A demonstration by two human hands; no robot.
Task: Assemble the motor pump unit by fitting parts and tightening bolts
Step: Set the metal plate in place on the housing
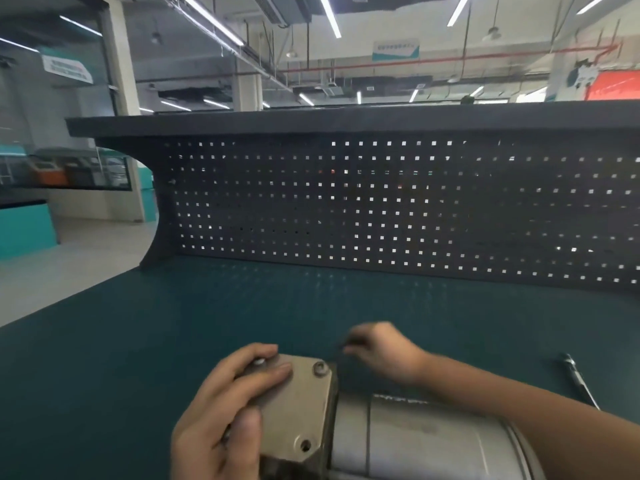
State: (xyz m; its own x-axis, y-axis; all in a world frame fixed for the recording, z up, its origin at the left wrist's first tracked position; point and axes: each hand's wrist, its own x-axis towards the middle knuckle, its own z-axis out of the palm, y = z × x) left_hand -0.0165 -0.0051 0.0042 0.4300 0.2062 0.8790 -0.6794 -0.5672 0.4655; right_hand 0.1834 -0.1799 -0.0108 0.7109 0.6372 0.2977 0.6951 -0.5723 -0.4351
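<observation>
The motor pump unit lies on the green bench at the bottom of the head view: a silver cylindrical motor body (426, 441) with a tan metal end plate (304, 407) at its left end. One bolt (320, 368) sits in the plate's upper right corner, and a bare bolt hole (305, 445) shows lower down. My left hand (228, 410) grips the plate from the left, fingers curled over its top edge. My right hand (377, 351), blurred, is beyond the unit and pinches a small dark thing, too blurred to name.
A slim metal tool (580, 379) lies on the green bench top (173, 323) at the right. A dark perforated back panel (381, 209) with a shelf on top stands along the far edge. The bench's left edge drops to the workshop floor.
</observation>
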